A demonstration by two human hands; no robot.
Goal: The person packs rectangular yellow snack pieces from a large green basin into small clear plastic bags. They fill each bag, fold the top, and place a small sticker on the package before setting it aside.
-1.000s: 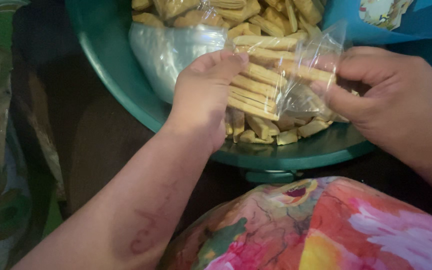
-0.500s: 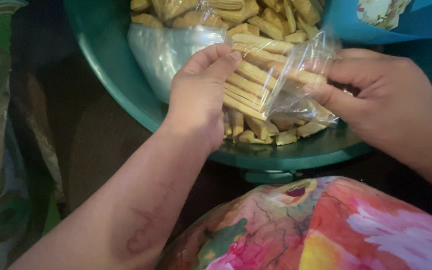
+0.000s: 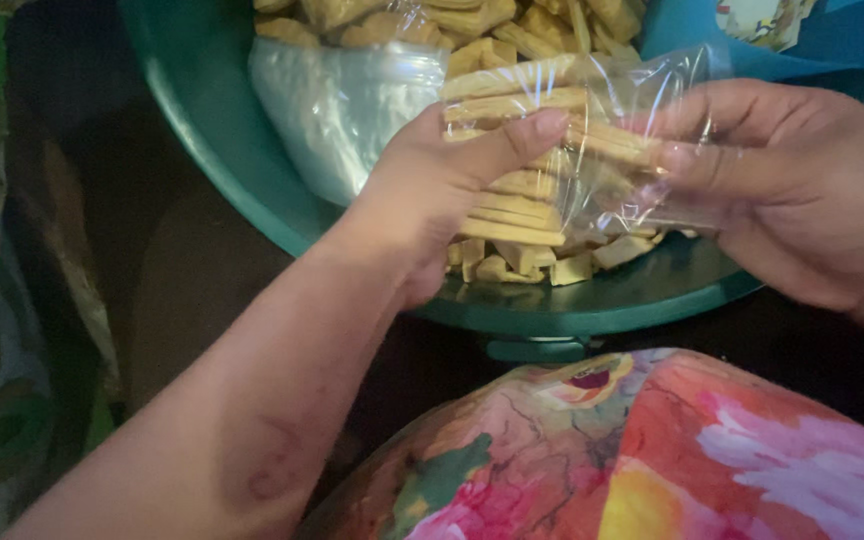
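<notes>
green basin (image 3: 202, 150), upper half of frame: holds loose tan snack sticks (image 3: 512, 262) and a spare plastic sheet (image 3: 337, 105). floral cloth (image 3: 652, 450), lower right. clear bag of sticks (image 3: 592, 140), upper centre, long axis left-right, between both hands. left hand (image 3: 442, 190) clamps its left end; right hand (image 3: 802, 180) pinches its open right end.

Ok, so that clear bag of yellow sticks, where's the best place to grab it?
Probably grip the clear bag at its loose, empty end, from the right, where the right hand pinches it; the left hand braces the stacked yellow sticks above the green basin.
</notes>
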